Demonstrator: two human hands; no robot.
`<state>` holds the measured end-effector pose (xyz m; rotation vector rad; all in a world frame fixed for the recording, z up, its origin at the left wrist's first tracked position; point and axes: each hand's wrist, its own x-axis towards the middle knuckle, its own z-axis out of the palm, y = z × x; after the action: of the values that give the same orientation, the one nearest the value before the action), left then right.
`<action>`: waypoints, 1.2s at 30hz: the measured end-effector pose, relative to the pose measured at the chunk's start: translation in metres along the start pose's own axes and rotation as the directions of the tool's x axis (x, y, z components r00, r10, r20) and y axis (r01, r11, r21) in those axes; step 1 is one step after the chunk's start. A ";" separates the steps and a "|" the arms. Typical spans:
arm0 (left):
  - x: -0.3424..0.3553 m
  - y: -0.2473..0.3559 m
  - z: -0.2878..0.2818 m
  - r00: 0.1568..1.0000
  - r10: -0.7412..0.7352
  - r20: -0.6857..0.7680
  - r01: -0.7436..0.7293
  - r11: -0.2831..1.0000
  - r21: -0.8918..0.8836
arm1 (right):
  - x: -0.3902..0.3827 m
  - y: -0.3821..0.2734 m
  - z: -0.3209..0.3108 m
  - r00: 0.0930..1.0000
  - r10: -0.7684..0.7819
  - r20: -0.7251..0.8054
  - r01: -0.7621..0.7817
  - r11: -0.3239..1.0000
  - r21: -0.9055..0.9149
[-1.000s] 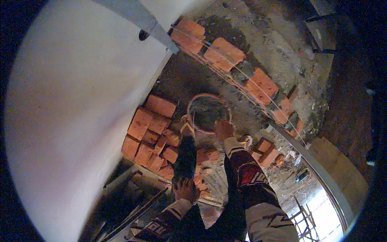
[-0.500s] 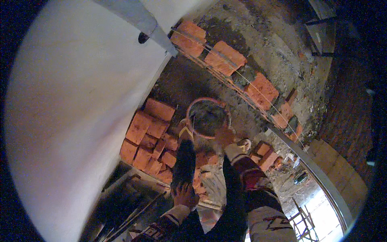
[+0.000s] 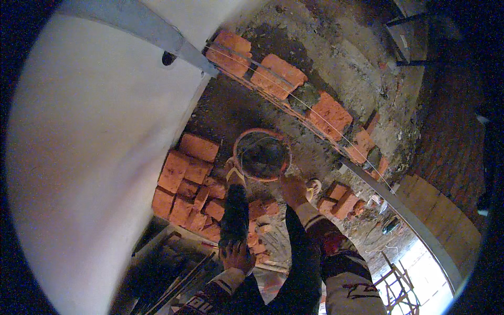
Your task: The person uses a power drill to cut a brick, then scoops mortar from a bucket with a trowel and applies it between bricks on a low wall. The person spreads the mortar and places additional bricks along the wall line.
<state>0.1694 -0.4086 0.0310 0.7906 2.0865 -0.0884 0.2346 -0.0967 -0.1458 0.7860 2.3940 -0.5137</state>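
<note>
A round basin [image 3: 235,150] with an orange-red rim stands on the ground between my feet, and dark grey mortar [image 3: 264,156] lies in it. At the basin's near right rim is my right hand [image 3: 294,190], its fingers curled. A small reddish piece shows just beyond the fingers, too blurred to name. My left hand [image 3: 238,256] lies on my left leg [image 3: 234,215], fingers spread over the dark trouser cloth, holding nothing.
Beyond the basin runs a course of orange bricks [image 3: 329,116] with mortar between some and a taut string [image 3: 336,129] along it. Stacked bricks [image 3: 173,171] stand at left beside the pale wall [image 3: 94,131]. More bricks [image 3: 342,203] lie at right, near a metal beam [image 3: 399,220].
My right hand has drawn back from the basin, toward me and slightly right. The whole view has shifted a little. My left hand stays on my leg.
</note>
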 end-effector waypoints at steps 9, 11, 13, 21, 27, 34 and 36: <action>0.004 0.004 -0.009 0.991 -0.064 0.114 0.061 0.998 0.031 | 0.027 0.017 0.012 0.957 0.158 0.243 -0.181 0.981 0.076; 0.006 0.004 -0.013 0.994 -0.031 0.107 0.024 0.997 0.069 | 0.052 0.000 0.025 0.929 0.146 0.340 -0.200 0.971 0.131; 0.006 0.005 -0.018 0.991 -0.027 0.129 0.016 0.996 0.086 | 0.068 -0.012 0.036 0.894 0.132 0.427 -0.232 0.954 0.191; 0.006 0.006 -0.015 0.992 -0.030 0.122 0.020 0.997 0.080 | 0.044 0.024 0.037 0.967 -0.040 0.253 -0.061 0.923 0.379; 0.009 0.012 -0.014 0.984 -0.070 0.166 0.047 0.989 0.142 | -0.001 0.022 0.003 0.988 0.118 0.100 -0.155 0.725 0.671; 0.016 0.021 -0.025 0.973 -0.072 0.220 0.048 0.992 0.113 | -0.052 0.067 -0.075 0.950 0.248 -0.188 -0.080 0.779 0.622; 0.017 0.023 -0.026 0.963 -0.088 0.254 0.055 0.989 0.136 | -0.058 0.077 -0.114 0.910 0.403 -0.095 -0.260 0.734 0.628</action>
<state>0.1569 -0.3730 0.0388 0.7367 1.8729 -0.3509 0.2772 -0.0048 -0.0363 1.6029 2.1987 -1.1155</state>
